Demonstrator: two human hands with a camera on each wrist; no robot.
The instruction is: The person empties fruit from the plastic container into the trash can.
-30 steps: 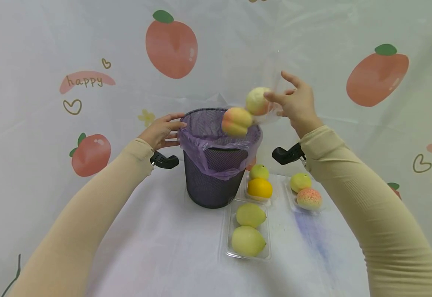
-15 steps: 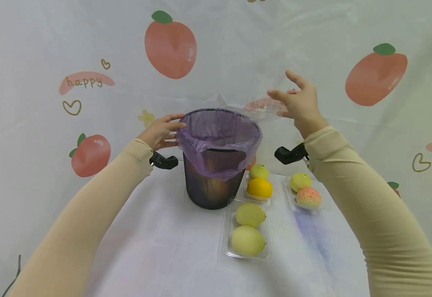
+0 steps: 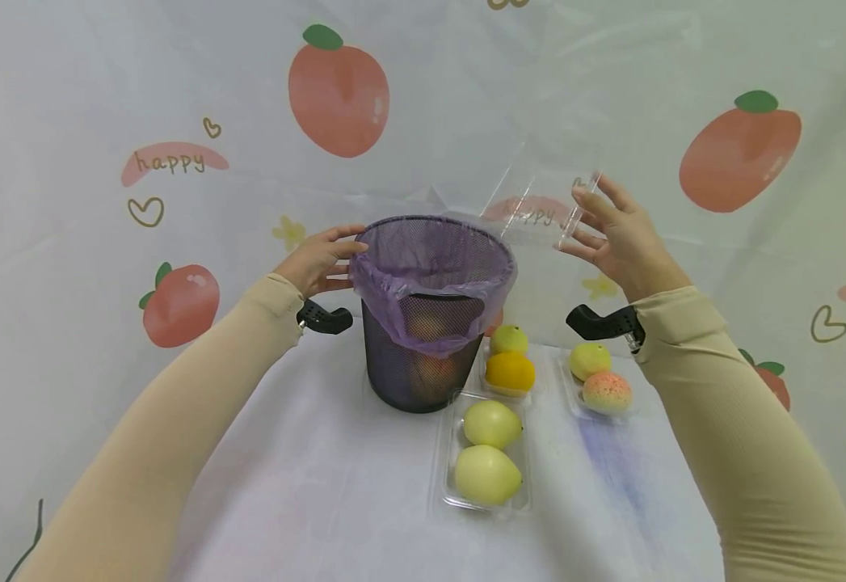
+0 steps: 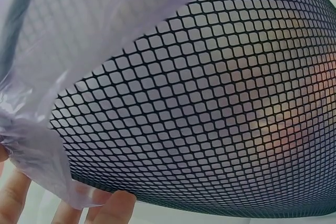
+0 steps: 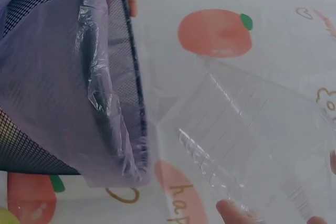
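Resting the left hand (image 3: 321,259) against the left side of the bin (image 3: 386,356) at its rim, touching the purple liner (image 3: 393,311), with fingers nearly straight and not clenching. Pinching the clear tray (image 3: 535,206) by one edge in the right hand (image 3: 626,242), between thumb and fingers. Holding that tray tilted in the air, just right of the bin's mouth and apart from the rim in the right wrist view; seeing no fruit in it.

For handling this well, probably best using a light, sure pinch, given such thin-looking plastic. Best turning the corners away from the liner too, so as to avoid snagging a loose fold. With the left hand, likely best bracing the rim gently without dragging the liner inward.

Through the mesh, seeing reddish-yellow fruit (image 4: 281,132) low in the bin, too blurred to count. Farther out on the cloth (image 3: 284,485), near the bin's right side, seeing a far tray (image 3: 510,396) with an orange fruit (image 3: 511,373) and a green one. In front of that, seeing a near tray (image 3: 455,444) with two pale green fruits (image 3: 490,474). Farther right, well apart from the bin, seeing a side tray (image 3: 574,400) with a green fruit (image 3: 589,360) and a speckled peach (image 3: 608,394).
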